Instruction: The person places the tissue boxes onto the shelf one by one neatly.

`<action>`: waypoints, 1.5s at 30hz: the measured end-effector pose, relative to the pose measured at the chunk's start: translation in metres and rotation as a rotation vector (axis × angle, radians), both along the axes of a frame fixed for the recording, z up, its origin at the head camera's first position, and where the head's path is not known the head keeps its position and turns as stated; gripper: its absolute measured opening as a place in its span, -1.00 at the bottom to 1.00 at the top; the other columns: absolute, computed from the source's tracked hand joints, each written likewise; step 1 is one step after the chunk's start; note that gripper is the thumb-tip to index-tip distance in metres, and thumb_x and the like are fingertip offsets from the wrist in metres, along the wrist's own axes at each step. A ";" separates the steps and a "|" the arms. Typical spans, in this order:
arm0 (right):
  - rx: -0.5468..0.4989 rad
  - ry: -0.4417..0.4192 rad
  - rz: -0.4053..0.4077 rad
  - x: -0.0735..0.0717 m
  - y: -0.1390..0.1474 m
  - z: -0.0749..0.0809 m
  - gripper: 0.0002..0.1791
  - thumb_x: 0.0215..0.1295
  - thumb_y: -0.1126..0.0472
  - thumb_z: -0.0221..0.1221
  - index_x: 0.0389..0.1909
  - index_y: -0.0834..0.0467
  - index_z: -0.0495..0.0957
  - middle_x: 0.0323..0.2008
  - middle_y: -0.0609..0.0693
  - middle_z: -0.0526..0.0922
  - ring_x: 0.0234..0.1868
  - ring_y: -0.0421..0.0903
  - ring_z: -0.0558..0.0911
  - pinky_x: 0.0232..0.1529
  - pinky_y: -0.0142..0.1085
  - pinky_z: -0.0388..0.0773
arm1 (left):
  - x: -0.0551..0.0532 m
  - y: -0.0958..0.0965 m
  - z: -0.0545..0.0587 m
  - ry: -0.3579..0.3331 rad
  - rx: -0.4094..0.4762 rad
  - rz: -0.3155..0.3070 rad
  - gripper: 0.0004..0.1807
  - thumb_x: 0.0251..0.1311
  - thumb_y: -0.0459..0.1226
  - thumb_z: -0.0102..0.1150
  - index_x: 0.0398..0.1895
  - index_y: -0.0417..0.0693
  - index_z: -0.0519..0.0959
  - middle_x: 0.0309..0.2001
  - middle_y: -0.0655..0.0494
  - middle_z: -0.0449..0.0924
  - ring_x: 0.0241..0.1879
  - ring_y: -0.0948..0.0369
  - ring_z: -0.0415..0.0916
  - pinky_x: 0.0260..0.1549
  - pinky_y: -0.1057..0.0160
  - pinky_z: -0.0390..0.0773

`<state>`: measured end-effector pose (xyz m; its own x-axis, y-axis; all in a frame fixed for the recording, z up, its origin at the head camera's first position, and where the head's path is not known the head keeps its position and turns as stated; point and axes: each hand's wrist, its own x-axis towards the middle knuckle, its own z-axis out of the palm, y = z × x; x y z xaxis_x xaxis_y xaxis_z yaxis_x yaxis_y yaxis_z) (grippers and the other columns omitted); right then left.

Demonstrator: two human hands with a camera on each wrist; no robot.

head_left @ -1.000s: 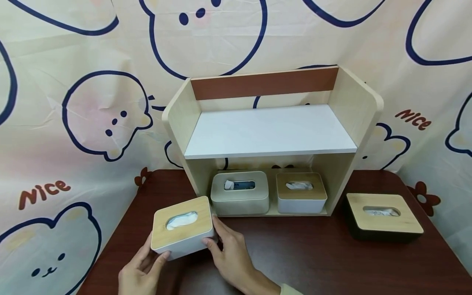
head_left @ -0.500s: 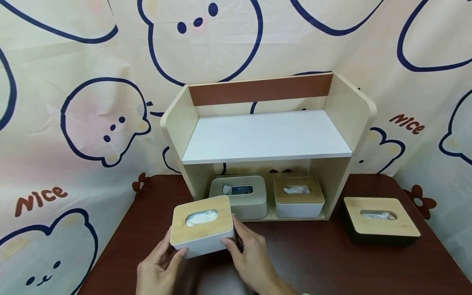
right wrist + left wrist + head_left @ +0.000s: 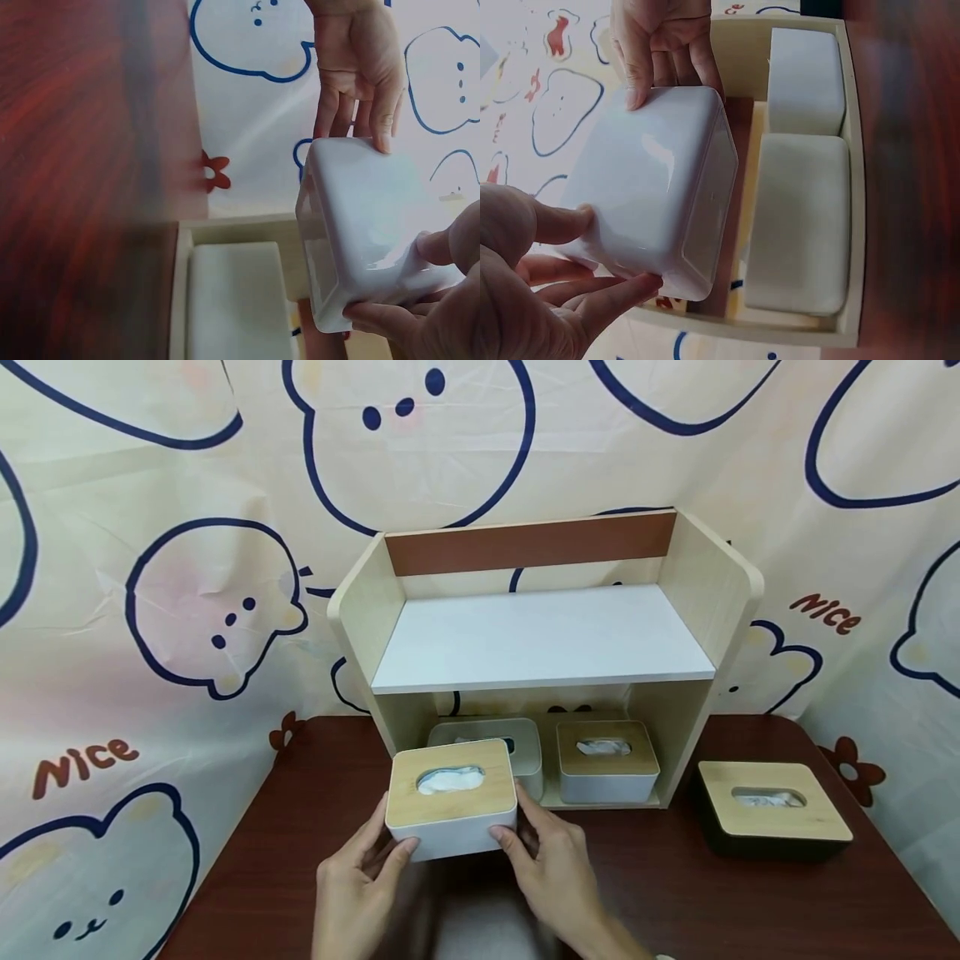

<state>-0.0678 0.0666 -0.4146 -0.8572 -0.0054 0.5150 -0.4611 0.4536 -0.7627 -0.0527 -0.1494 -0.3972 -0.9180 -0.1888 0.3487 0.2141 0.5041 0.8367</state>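
Observation:
A white tissue box with a light wooden lid is held up above the table, in front of the shelf's lower level. My left hand grips its left end, thumb on the front face. At the other end my right hand grips it the same way, fingers round the side. Tissue shows in the lid's oval slot. Both wrist views show the box's glossy white side between the two hands. Behind it, a grey-green tissue box is partly hidden on the lower shelf.
The two-level shelf unit stands at the back of the dark red-brown table. A smaller white tissue box with a brown lid sits on its lower right. A black tissue box with a wooden lid stands farther right. A patterned curtain hangs behind.
Both hands have carried the white tissue box to the right and turned it straighter. It now covers part of the grey-green box. The head view has shifted slightly.

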 end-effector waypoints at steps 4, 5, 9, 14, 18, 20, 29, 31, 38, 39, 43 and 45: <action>0.003 0.005 -0.009 0.000 0.007 0.009 -0.31 0.32 0.26 0.48 0.41 0.40 0.52 0.17 0.27 0.76 0.01 -0.19 0.76 -0.13 -0.46 0.76 | -0.003 0.005 0.008 0.011 -0.009 -0.015 -0.22 0.15 -0.52 0.52 0.50 -0.13 0.52 0.37 -0.08 0.64 0.16 0.05 0.73 -0.04 0.16 0.79; 0.007 0.001 -0.010 0.000 0.009 0.011 -0.31 0.31 0.26 0.48 0.41 0.39 0.52 0.15 0.25 0.78 -0.05 -0.21 0.77 -0.16 -0.47 0.76 | -0.003 0.005 0.010 0.012 -0.009 -0.018 -0.21 0.15 -0.52 0.52 0.50 -0.13 0.52 0.37 -0.08 0.64 0.16 0.06 0.73 -0.04 0.17 0.78; 0.020 -0.011 0.002 -0.001 0.014 0.024 -0.30 0.32 0.25 0.48 0.43 0.38 0.51 0.13 0.24 0.79 -0.08 -0.21 0.79 -0.21 -0.47 0.75 | -0.004 0.008 0.021 0.021 -0.013 -0.033 -0.21 0.17 -0.51 0.51 0.51 -0.09 0.51 0.36 -0.07 0.65 0.11 0.07 0.76 -0.06 0.19 0.79; 0.014 -0.026 0.028 -0.003 0.020 0.038 -0.30 0.36 0.21 0.46 0.45 0.35 0.50 0.14 0.24 0.78 0.04 -0.07 0.81 -0.12 -0.43 0.77 | -0.006 0.007 0.035 0.055 -0.013 -0.073 -0.23 0.22 -0.48 0.49 0.52 -0.03 0.51 0.33 -0.11 0.67 0.07 0.04 0.79 -0.07 0.16 0.79; 0.013 -0.049 0.055 -0.004 0.023 0.050 -0.30 0.39 0.21 0.43 0.49 0.33 0.46 0.24 0.25 0.73 0.17 0.02 0.77 -0.01 -0.35 0.76 | -0.007 0.007 0.047 0.069 -0.017 -0.088 -0.25 0.25 -0.44 0.48 0.53 -0.02 0.50 0.34 -0.12 0.66 0.11 0.00 0.77 -0.06 0.10 0.78; 0.018 -0.053 0.065 -0.005 0.025 0.056 -0.29 0.41 0.22 0.41 0.50 0.33 0.44 0.26 0.25 0.71 0.20 0.03 0.75 0.00 -0.31 0.76 | -0.007 0.008 0.052 0.074 -0.022 -0.087 -0.25 0.26 -0.42 0.49 0.53 -0.01 0.49 0.35 -0.11 0.65 0.11 0.00 0.77 -0.06 0.10 0.78; 0.102 0.054 0.076 -0.010 0.032 0.091 -0.28 0.42 0.18 0.41 0.53 0.25 0.43 0.35 0.14 0.66 0.19 -0.12 0.73 -0.07 -0.30 0.80 | -0.008 0.008 0.081 0.142 -0.035 -0.087 -0.24 0.25 -0.42 0.50 0.53 0.04 0.50 0.37 -0.05 0.64 0.09 0.05 0.77 -0.08 0.17 0.77; 0.126 0.082 0.070 -0.012 0.033 0.100 -0.28 0.43 0.17 0.41 0.54 0.22 0.44 0.38 0.11 0.63 0.03 -0.18 0.76 -0.17 -0.32 0.79 | -0.009 0.008 0.089 0.154 -0.031 -0.090 -0.24 0.27 -0.41 0.49 0.53 0.07 0.49 0.36 -0.03 0.65 0.10 0.05 0.77 -0.07 0.17 0.76; 0.159 0.116 0.065 -0.016 0.035 0.126 -0.29 0.45 0.16 0.40 0.55 0.20 0.43 0.37 0.08 0.64 0.00 -0.20 0.74 -0.23 -0.35 0.75 | -0.011 0.009 0.115 0.176 -0.047 -0.076 -0.26 0.31 -0.38 0.46 0.54 0.12 0.48 0.35 -0.07 0.67 0.12 0.00 0.77 -0.05 0.11 0.74; 0.160 0.120 0.066 -0.017 0.035 0.129 -0.29 0.44 0.16 0.40 0.55 0.20 0.43 0.36 0.08 0.65 -0.03 -0.19 0.75 -0.25 -0.36 0.74 | -0.012 0.009 0.118 0.175 -0.046 -0.076 -0.26 0.30 -0.39 0.46 0.54 0.11 0.48 0.35 -0.07 0.67 0.13 -0.01 0.77 -0.05 0.12 0.74; 0.148 0.135 0.072 -0.019 0.034 0.139 -0.28 0.42 0.18 0.42 0.54 0.22 0.43 0.34 0.09 0.67 0.11 -0.14 0.78 -0.08 -0.25 0.82 | -0.015 0.008 0.128 0.186 -0.050 -0.073 -0.24 0.30 -0.40 0.46 0.56 0.06 0.46 0.36 -0.08 0.65 0.16 -0.02 0.76 -0.03 0.17 0.71; 0.142 0.136 0.077 -0.021 0.034 0.143 -0.26 0.42 0.19 0.42 0.56 0.22 0.40 0.37 0.10 0.63 0.22 -0.09 0.74 0.00 -0.18 0.80 | -0.017 0.008 0.131 0.189 -0.052 -0.076 -0.24 0.32 -0.40 0.45 0.57 0.07 0.44 0.37 -0.07 0.64 0.18 -0.01 0.75 -0.01 0.19 0.71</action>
<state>-0.0886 0.1005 -0.2719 -0.7741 -0.1493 0.6152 -0.5929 0.5117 -0.6218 -0.0696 -0.1412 -0.2659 -0.8463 -0.0987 0.5235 0.4039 0.5219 0.7513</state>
